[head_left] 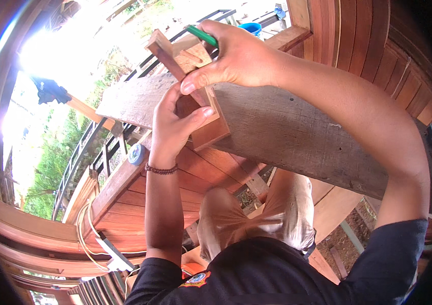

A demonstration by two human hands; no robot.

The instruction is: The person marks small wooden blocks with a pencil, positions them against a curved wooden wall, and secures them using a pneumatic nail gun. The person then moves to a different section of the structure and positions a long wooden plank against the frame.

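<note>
Above the far end of a weathered plank, both my hands hold a reddish-brown wooden piece with a notched, angled shape. My left hand grips its near part, thumb along the upper edge and fingers mostly hidden behind. My right hand is closed round the far part, thumb pressed on the wood. A lighter wooden block and a narrow strip show at that end; I cannot tell whether they are separate pieces. A green pencil-like stick is also tucked in my right hand's fingers.
A round blue-and-white roll lies on a timber beam at left, near a pale cable. Wooden wall boards rise at the right. A blue bucket stands beyond. My knees are below the plank.
</note>
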